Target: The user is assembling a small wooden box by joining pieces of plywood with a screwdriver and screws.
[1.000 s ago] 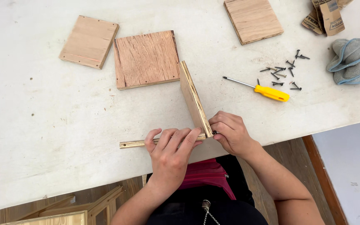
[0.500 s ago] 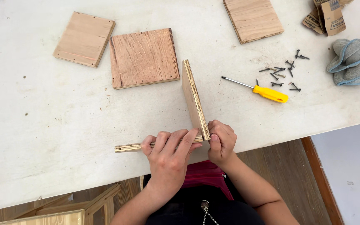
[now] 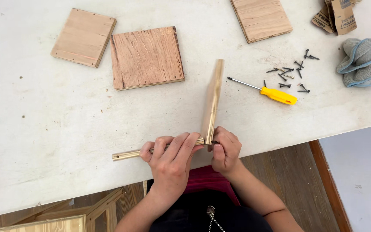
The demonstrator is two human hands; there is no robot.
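Here our left hand wraps its fingers over the near plywood panel, seen edge-on, pressing it to the upright panel. Our right hand, curled shut, pinches a small dark screw at the upright panel's near end. Right of that panel lie a yellow screwdriver and loose screws; left of it, two flat boards.

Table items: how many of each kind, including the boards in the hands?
Plywood boards: 5, three flat, one upright on edge, one edge-on under the left hand
Yellow screwdriver: 1
Pile of dark screws: 1
Grey cloth: 1
Crumpled paper packet: 1
Total: 9
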